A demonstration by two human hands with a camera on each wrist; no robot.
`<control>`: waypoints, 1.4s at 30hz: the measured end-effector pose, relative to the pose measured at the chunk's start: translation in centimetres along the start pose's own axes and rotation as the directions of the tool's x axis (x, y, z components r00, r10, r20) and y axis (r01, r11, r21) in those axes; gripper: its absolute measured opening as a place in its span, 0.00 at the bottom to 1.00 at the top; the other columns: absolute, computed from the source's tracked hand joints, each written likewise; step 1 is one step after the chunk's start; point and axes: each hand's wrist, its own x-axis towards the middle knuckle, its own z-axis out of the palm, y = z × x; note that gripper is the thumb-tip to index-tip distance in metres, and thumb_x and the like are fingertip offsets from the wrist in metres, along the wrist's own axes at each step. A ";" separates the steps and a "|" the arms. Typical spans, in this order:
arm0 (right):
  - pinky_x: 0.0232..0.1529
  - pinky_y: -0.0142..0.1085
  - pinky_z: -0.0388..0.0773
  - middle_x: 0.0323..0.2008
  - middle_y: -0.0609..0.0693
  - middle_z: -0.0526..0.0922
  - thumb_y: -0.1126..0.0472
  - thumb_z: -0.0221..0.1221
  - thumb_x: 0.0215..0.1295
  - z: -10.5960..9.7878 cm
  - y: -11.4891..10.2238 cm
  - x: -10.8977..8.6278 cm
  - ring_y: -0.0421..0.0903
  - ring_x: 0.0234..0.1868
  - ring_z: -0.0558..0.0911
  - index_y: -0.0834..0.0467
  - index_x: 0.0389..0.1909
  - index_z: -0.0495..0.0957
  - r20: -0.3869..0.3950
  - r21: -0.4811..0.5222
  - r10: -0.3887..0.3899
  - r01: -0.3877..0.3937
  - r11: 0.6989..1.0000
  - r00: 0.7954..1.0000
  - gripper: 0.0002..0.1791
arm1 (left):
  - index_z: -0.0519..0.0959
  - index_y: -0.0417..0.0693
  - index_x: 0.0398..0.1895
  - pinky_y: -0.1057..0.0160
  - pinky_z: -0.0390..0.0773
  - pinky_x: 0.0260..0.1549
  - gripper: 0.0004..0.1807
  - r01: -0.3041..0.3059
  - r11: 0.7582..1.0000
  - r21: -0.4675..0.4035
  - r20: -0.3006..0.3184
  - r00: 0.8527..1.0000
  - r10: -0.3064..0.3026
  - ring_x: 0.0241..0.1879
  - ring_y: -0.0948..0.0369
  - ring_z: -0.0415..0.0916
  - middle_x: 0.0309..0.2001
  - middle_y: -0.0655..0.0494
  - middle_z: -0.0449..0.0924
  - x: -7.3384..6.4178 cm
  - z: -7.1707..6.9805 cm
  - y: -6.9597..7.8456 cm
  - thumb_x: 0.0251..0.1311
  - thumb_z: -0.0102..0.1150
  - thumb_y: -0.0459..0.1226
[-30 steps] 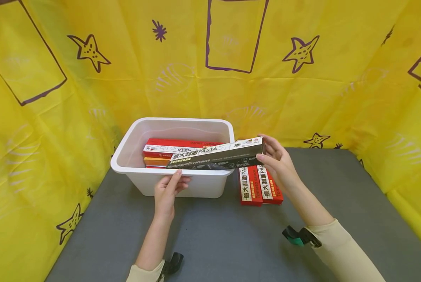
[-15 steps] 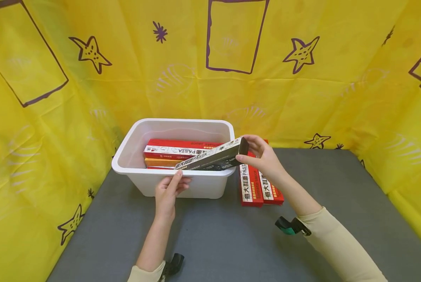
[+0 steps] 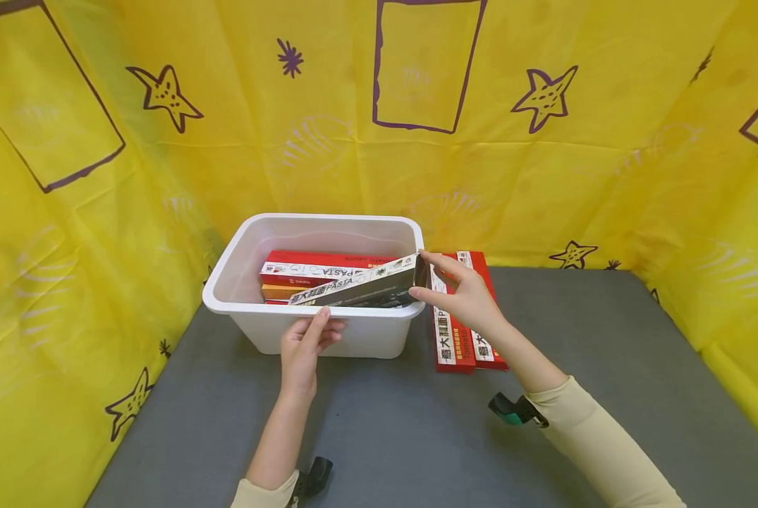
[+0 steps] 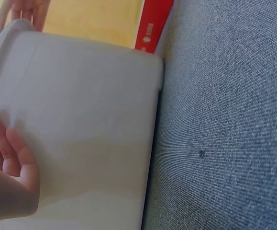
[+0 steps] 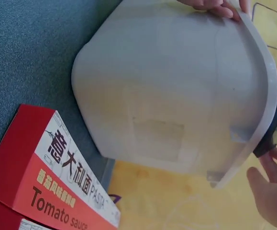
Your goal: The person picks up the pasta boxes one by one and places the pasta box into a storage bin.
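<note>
1. Head view: The black pasta box (image 3: 362,283) lies to the left of my right hand (image 3: 461,293), aslant across the white tub (image 3: 328,333), its left end low inside and its right end raised at the tub's right rim. I pinch that raised end between thumb and fingers. Under and behind it in the tub lie a red pasta box (image 3: 309,258) and an orange box (image 3: 280,291). My left hand (image 3: 304,346) grips the tub's front rim, thumb over the edge and fingers beneath it. To the tub's right, two red boxes (image 3: 453,347) lie side by side on the grey counter (image 3: 391,430). My right forearm reaches in from the lower right in a beige sleeve (image 3: 601,441); my left forearm comes up from below.

2. Left wrist view: My left hand's fingers rest, slightly bent, against the tub's outer wall just below the rim. Beyond the far end of the tub, part of my right hand shows, though I cannot tell its hold from here. A strip of red box peeks out past the wall.

3. Right wrist view: The black box's end juts past the tub's rim, and my right hand's thumb and fingers meet it there. A red box marked "Tomato sauce" lies near the tub, beside a corner of the second.
</note>
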 end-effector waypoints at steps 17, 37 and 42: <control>0.58 0.48 0.74 0.63 0.45 0.75 0.52 0.67 0.61 -0.3 0.3 -1.2 0.46 0.66 0.70 0.49 0.64 0.74 -0.014 -0.074 0.008 -0.009 0.997 1.000 0.29 | 0.84 0.45 0.31 0.65 0.82 0.31 0.09 0.000 1.000 0.018 -0.010 1.000 0.000 0.23 0.61 0.80 0.26 0.53 0.86 -0.2 0.0 0.0 0.65 0.61 0.40; 0.62 0.50 0.70 0.64 0.50 0.73 0.53 0.66 0.62 -2.0 2.6 -3.0 0.49 0.65 0.69 0.52 0.66 0.70 -0.072 -0.031 0.085 -0.087 0.996 0.994 0.31 | 0.84 0.47 0.31 0.65 0.82 0.31 0.09 -0.008 1.000 0.026 -0.031 0.999 0.008 0.22 0.61 0.80 0.26 0.53 0.85 -0.2 0.2 -0.1 0.66 0.60 0.40; 0.63 0.50 0.68 0.65 0.52 0.71 0.57 0.66 0.63 -2.7 3.8 -3.7 0.50 0.67 0.68 0.55 0.67 0.68 -0.095 -0.017 0.077 -0.079 0.997 0.993 0.32 | 0.84 0.46 0.29 0.65 0.82 0.30 0.09 -0.013 1.000 0.017 -0.027 1.000 0.014 0.22 0.62 0.80 0.25 0.53 0.85 -0.1 0.3 -0.2 0.66 0.60 0.39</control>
